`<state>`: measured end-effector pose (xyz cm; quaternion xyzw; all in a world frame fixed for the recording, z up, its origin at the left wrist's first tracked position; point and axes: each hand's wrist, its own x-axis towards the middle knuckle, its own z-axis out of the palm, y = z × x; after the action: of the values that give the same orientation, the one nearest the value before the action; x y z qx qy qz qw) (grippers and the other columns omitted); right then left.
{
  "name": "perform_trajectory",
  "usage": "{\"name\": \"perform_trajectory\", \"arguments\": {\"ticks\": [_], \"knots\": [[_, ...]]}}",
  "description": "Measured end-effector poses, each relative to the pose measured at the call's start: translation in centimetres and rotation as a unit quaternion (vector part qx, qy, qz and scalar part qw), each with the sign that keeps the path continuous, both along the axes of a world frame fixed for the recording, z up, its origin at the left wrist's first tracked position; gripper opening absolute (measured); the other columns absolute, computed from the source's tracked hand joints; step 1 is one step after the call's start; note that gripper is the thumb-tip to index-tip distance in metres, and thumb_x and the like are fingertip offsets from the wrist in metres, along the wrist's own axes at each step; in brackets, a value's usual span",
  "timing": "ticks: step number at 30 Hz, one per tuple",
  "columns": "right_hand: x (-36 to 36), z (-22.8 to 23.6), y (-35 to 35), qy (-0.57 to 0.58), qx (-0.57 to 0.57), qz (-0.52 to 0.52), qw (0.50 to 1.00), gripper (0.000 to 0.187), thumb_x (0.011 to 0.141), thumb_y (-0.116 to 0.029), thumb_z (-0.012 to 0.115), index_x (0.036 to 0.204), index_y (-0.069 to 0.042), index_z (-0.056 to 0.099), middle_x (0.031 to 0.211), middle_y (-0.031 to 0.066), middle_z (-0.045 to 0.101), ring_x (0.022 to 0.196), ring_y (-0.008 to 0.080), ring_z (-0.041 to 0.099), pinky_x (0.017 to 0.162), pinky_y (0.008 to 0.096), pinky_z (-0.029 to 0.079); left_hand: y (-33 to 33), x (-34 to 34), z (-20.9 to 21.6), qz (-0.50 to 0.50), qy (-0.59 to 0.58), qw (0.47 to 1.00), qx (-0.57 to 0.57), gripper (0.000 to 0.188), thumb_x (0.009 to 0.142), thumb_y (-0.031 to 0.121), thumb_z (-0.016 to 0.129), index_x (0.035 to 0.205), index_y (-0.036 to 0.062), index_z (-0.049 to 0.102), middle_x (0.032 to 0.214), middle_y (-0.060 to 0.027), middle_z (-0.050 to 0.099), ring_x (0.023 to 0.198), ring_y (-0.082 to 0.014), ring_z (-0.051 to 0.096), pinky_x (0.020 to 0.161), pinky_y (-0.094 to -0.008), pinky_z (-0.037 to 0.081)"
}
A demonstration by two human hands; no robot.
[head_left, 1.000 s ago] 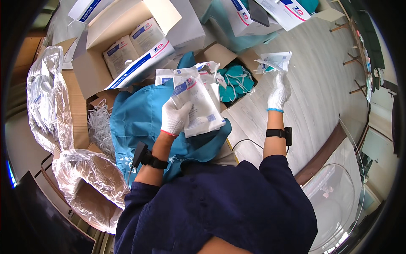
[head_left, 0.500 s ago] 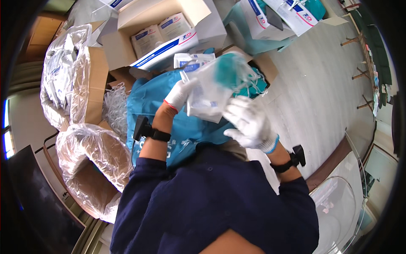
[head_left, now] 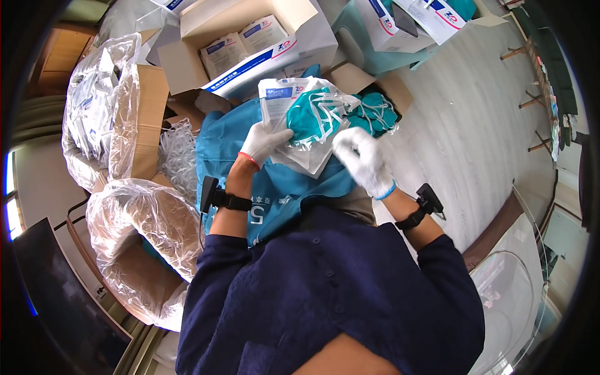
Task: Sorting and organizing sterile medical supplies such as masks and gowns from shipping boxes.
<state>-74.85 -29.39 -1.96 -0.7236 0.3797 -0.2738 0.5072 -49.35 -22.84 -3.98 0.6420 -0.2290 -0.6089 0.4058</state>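
Note:
My left hand (head_left: 265, 144), in a white knit glove, pinches the lower left side of a clear plastic pouch (head_left: 312, 164) with a white printed part. A teal face mask (head_left: 307, 120) with white straps lies against the pouch; whether it sits inside or on top I cannot tell. Just right of the pouch's lower edge is my gloved right hand (head_left: 362, 156), fingers curled toward the thumb. Whatever they hold, if anything, is hidden. Behind the pouch, several more teal masks (head_left: 375, 112) with white straps sit in an open carton (head_left: 395, 89).
Blue cloth (head_left: 228, 147) spreads under my hands. Ahead stands an open white box (head_left: 250, 67) of packets. On the left are a plastic-lined carton of pouches (head_left: 147, 119), loose white straps (head_left: 178, 150) and another lined carton (head_left: 115, 219). More boxes (head_left: 400, 37) stand far right.
The pouch and mask have turned from a blurred, tilted pose to face up more plainly. My right hand has gone from partly spread fingers to curled ones beside the pouch.

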Motion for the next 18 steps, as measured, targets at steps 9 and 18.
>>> {"name": "perform_trajectory", "arguments": {"ticks": [9, 18], "knots": [[1.4, -1.0, -2.6, -0.023, 0.373, -0.143, 0.916, 0.023, 0.089, -0.012, 0.070, 0.109, -0.001, 0.066, 0.076, 0.0014, 0.065, 0.059, 0.0065, 0.056, 0.052, 0.0208, 0.042, 0.9, -1.4, -0.5, -0.015, 0.020, 0.999, -0.045, 0.030, 0.087, 0.005, 0.072, 0.114, -0.0049, 0.066, 0.099, -0.0051, 0.070, 0.083, -0.0134, 0.067, 0.078, -0.0277, 0.054], [-4.1, -4.5, -4.5, 0.106, 0.223, -0.045, 0.968, 0.004, 0.085, -0.005, 0.068, 0.085, -0.002, 0.069, 0.067, -0.0007, 0.059, 0.053, 0.0067, 0.049, 0.049, 0.0234, 0.037, 3.1, -1.9, -1.7, 0.065, -0.010, 0.995, -0.081, 0.026, 0.085, -0.001, 0.069, 0.111, -0.0068, 0.068, 0.099, -0.0074, 0.071, 0.084, -0.0125, 0.065, 0.076, -0.0265, 0.054]]}}
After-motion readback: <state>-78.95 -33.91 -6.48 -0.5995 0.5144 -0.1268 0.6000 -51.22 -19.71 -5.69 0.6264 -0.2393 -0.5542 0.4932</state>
